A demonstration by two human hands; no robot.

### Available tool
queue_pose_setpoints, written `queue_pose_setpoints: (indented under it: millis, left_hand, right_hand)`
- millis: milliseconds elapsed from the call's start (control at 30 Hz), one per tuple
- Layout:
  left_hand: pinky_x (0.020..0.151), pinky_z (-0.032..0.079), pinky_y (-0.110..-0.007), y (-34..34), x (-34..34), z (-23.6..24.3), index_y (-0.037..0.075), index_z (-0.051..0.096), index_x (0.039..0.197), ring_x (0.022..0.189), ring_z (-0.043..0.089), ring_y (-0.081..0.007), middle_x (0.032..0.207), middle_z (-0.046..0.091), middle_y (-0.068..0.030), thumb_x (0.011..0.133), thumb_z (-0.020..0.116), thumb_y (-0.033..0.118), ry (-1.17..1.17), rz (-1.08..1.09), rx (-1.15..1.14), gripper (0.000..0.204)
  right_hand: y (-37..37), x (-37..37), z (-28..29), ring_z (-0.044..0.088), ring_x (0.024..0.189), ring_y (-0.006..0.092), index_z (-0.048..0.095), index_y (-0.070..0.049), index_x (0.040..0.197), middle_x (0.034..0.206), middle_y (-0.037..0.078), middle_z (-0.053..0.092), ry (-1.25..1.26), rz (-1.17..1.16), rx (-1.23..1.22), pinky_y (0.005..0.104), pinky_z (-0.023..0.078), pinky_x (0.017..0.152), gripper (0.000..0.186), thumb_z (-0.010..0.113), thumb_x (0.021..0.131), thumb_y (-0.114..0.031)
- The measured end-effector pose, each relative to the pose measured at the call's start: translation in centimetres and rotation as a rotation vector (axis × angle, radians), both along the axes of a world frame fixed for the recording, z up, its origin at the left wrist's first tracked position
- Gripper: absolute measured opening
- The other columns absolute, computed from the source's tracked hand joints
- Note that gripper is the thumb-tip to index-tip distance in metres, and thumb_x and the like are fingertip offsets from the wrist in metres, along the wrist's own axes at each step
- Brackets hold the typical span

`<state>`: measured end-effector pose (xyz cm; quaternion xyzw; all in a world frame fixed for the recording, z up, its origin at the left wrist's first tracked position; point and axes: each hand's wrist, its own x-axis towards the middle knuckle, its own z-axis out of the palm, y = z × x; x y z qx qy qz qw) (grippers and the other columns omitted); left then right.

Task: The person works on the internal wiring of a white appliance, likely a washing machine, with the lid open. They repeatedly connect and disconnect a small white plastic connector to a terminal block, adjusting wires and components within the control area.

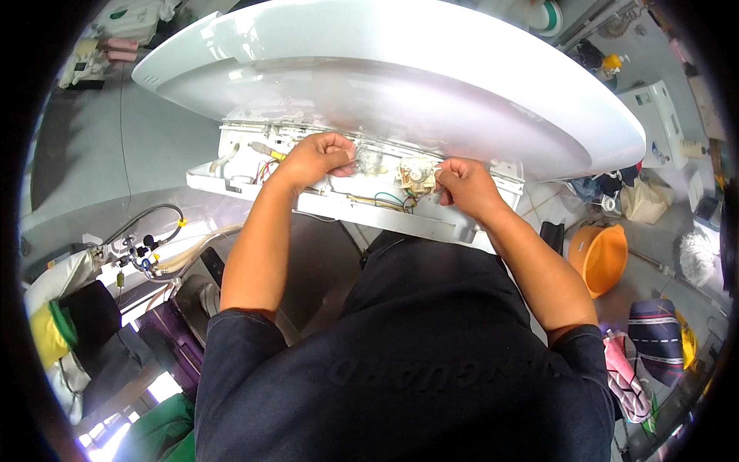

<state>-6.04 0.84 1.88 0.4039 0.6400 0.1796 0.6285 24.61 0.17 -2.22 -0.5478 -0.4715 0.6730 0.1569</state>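
Note:
In front of me is a white appliance, its long shallow panel housing (369, 213) open to show wires and parts. My left hand (319, 160) reaches in on the left, thumb and fingers closed at the edge of a crumpled clear plastic piece (369, 159). A cream-coloured mechanical part (416, 174) with a round top sits to the right of it. My right hand (466, 187) pinches at that part's right edge; its lower fingers are curled and partly hidden. Coloured wires (385, 202) run below the part, and a yellow-sleeved connector (277, 155) lies beside my left wrist.
A big glossy white curved cover (385, 46) overhangs the housing on the far side. To the right stands an orange basin (599, 260) near cloths (654, 339). Hoses and valve fittings (146, 250) are at the left, above a purple case (171, 339).

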Motion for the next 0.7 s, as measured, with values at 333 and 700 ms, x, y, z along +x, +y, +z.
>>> queue_pose_setpoints:
  millis: [333,700]
  left_hand:
    - [0.088,0.059,-0.034,0.2,-1.5,-1.8,0.002,0.058,0.113,0.093,0.072,-0.0271,0.098,0.067,-0.0106,0.096,0.061,0.009,-0.354,0.163,-0.171,0.018]
    - [0.086,0.060,-0.038,0.2,-1.8,-2.1,0.003,0.057,0.113,0.094,0.071,-0.0291,0.102,0.066,-0.0126,0.097,0.057,0.010,-0.442,0.167,-0.175,0.017]
  right_hand:
    - [-0.2,-0.1,0.8,0.054,0.057,0.0081,0.062,-0.006,0.087,0.074,-0.002,0.061,0.027,-0.020,-0.017,0.0236,0.041,0.055,0.014,0.058,0.097,-0.015]
    - [0.0,0.0,0.0,0.058,0.056,0.0098,0.066,-0.003,0.094,0.075,0.002,0.065,0.027,-0.031,-0.023,0.0253,0.046,0.055,0.014,0.058,0.096,-0.014]
